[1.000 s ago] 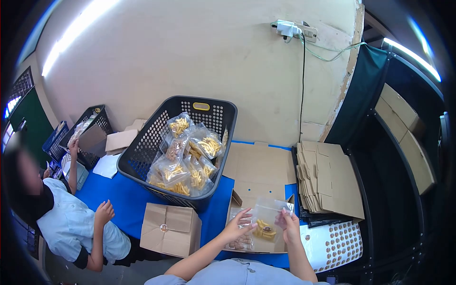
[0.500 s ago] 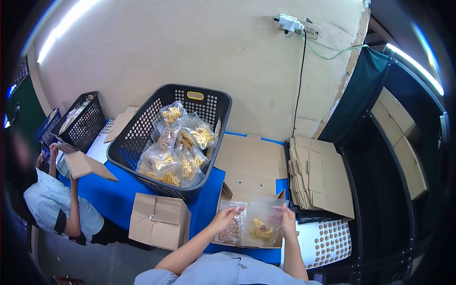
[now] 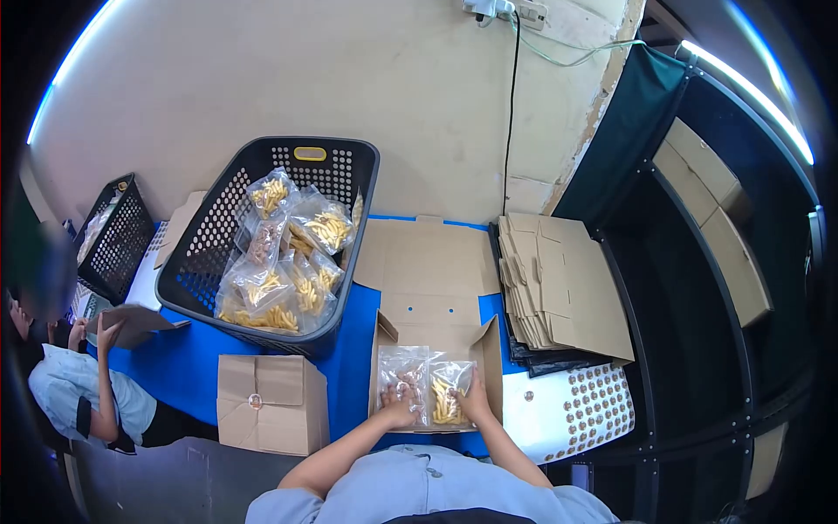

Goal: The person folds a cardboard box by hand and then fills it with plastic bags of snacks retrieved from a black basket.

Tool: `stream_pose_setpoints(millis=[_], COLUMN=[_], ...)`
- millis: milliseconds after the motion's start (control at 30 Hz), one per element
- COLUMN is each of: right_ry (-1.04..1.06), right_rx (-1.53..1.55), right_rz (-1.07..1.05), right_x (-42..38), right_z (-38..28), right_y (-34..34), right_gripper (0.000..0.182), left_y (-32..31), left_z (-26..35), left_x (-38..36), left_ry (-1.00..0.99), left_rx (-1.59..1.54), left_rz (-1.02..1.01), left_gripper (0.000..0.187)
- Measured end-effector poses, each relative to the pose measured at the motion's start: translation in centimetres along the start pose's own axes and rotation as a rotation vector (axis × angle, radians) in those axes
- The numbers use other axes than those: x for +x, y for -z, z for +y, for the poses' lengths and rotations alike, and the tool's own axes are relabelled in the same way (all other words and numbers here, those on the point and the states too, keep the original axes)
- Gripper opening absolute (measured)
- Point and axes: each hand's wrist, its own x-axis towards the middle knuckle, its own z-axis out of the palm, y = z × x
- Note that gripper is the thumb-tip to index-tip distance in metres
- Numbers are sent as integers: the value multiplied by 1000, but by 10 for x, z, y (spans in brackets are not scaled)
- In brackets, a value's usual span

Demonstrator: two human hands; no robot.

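Observation:
An open cardboard box (image 3: 493, 371) lies in front of me, its lid folded back. Inside it, side by side, are a clear bag of brown pieces (image 3: 405, 371) on the left and a clear bag of yellow stick-shaped snacks (image 3: 447, 397) on the right. My left hand (image 3: 398, 410) rests on the lower part of the brown-piece bag, fingers spread. Against the right edge of the yellow snack bag lies my right hand (image 3: 475, 402), fingers stretched out, some partly hidden.
A black perforated basket (image 3: 345, 288) holds several snack bags. A closed carton (image 3: 271, 406) stands at its front. Folded cardboard boxes (image 3: 580, 284) are stacked right, behind a sheet of round stickers (image 3: 550, 415). At far left a co-worker (image 3: 105, 393) handles a cardboard piece (image 3: 140, 323).
The yellow snack bag, held up by its top corners before, now lies in the box beside the other bag. Both hands have moved down onto the bags. The view has shifted.

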Motion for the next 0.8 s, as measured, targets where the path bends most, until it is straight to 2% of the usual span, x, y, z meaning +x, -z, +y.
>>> stream_pose_setpoints(millis=[67,133,167,300,367,400,467,500,567,600,633,667,700,733,800], right_ry=[15,50,6,-26,-3,18,79,88,281,288,297,306,417,424,530], right_rx=[-43,201,207,20,-356,-356,-251,-254,-180,-179,-118,-55,-41,-35,-9], right_rz=[-27,-125,-202,-254,-28,-47,100,86,310,302,307,313,424,421,433], right_x=[11,16,18,16,-1,0,4,5,11,17,23,28,30,32,38], right_z=[8,7,8,-5,-37,-45,-60,-71,-94,-103,-111,-121,-139,-153,-184], right_y=[-8,-17,-21,-30,-11,-7,1,4,13,17,21,26,29,35,47], right_gripper=[97,96,97,99,95,95,91,91,74,74,66,60,55,55,57], left_y=[-8,-7,-6,0,41,54,81,100,147,171,191,203,225,251,296], left_z=[-7,1,7,13,46,58,80,92,121,133,137,131,131,131,126], left_x=[7,-4,-10,-16,-51,-64,-90,-110,-154,-179,-198,-207,-219,-234,-253], left_ry=[-24,10,41,63,-115,-94,-355,-344,-546,-558,-571,-750,-739,-745,-705], left_rx=[139,104,69,226,259,244,14,2,226,205,186,68,40,-38,-121], left_rz=[9,23,42,94,-43,-31,18,24,-37,-79,-121,38,59,102,327], left_gripper=[93,92,92,85,74,74,56,56,43,43,46,52,48,42,35])
